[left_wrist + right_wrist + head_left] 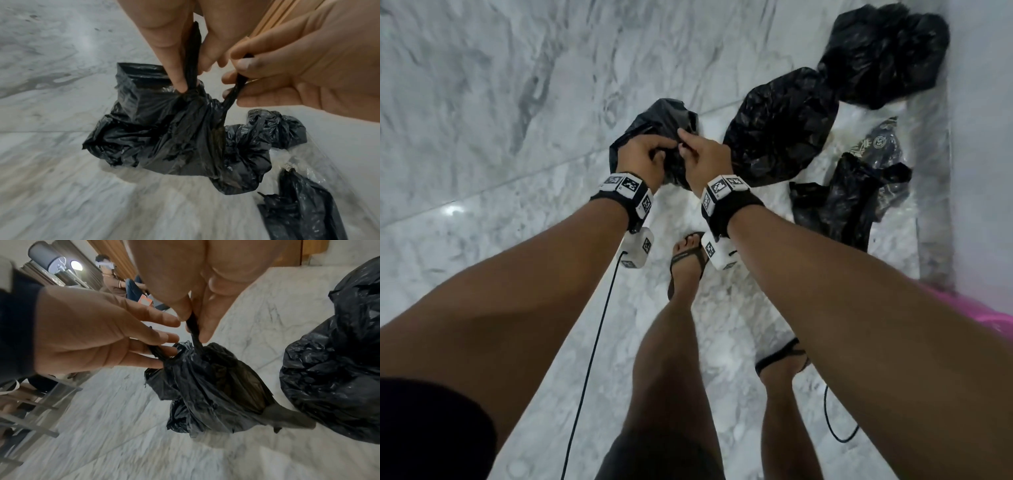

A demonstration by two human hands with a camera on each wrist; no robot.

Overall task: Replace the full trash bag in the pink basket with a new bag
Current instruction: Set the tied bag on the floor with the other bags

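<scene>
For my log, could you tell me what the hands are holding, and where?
Both hands, left hand and right hand, pinch the black trash bag by its twisted handles.

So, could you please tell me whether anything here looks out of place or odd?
Nothing looks spilled. Both hands, left and right, pinch the twisted ends of a small black trash bag, while three more black bags lie loose on the marble floor by the wall.

An indoor hall or lobby is suggested by the polished marble floor (517, 102), wooden panelling (115, 254) and seated people (115, 280).
</scene>
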